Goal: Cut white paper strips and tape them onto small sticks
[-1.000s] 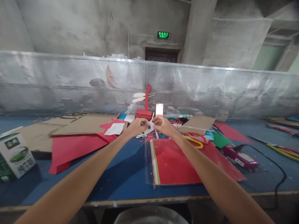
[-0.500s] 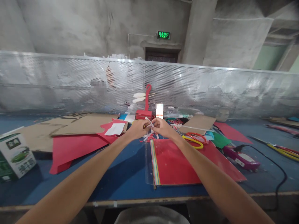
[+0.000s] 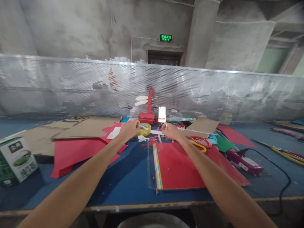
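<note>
My left hand (image 3: 128, 129) is closed on a yellowish roll of tape (image 3: 144, 129), held just above the blue table (image 3: 123, 177). My right hand (image 3: 170, 131) pinches the free end of a tape strip (image 3: 157, 132) stretched out from the roll. A small white paper cut-out (image 3: 143, 138) lies on the table just below the roll, among red paper scraps. Both arms reach far forward over the table.
A sleeve of coloured paper (image 3: 175, 164) with a red top sheet lies in front of me. Red sheets (image 3: 78, 148) and cardboard (image 3: 83, 126) are to the left, beside a green-white box (image 3: 16, 158). Scissors (image 3: 198, 142), a purple glue gun (image 3: 244, 160) with cable, a phone (image 3: 162, 114) and a perforated metal screen (image 3: 213, 91) are nearby.
My hands, earlier together on a white paper piece, have parted. The left now holds a tape roll and the right draws a strip from it. The paper piece lies on the table.
</note>
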`<state>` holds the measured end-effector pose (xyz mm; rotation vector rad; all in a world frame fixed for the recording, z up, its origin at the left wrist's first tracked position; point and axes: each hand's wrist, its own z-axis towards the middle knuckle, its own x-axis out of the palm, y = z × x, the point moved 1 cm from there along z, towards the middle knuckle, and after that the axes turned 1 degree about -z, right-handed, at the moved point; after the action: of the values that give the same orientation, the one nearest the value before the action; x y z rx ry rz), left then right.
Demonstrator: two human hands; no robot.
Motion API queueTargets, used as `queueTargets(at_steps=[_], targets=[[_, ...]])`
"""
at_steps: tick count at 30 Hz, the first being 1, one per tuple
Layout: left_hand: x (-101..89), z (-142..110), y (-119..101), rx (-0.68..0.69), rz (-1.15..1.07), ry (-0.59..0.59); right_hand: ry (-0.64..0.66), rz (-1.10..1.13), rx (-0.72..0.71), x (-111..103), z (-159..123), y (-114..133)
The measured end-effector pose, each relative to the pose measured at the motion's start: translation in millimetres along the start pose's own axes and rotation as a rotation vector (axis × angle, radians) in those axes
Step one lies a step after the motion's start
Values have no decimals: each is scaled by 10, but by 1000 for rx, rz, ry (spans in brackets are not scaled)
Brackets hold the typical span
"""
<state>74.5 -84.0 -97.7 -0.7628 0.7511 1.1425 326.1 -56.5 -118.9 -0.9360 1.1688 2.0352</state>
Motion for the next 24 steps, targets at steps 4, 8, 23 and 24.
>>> queueTargets(at_steps=[4, 8, 23, 24], targets=[[-26, 69, 122, -70, -31, 5, 62, 145, 69, -84, 16, -80], [-51, 132, 218, -108, -93, 11, 192, 569, 132, -256, -22, -109], [-38, 5, -26, 37, -69, 46, 61, -54, -143, -811, -258, 369], [-34, -10, -56, 60, -87, 56, 203, 81, -274, -755, -471, 507]])
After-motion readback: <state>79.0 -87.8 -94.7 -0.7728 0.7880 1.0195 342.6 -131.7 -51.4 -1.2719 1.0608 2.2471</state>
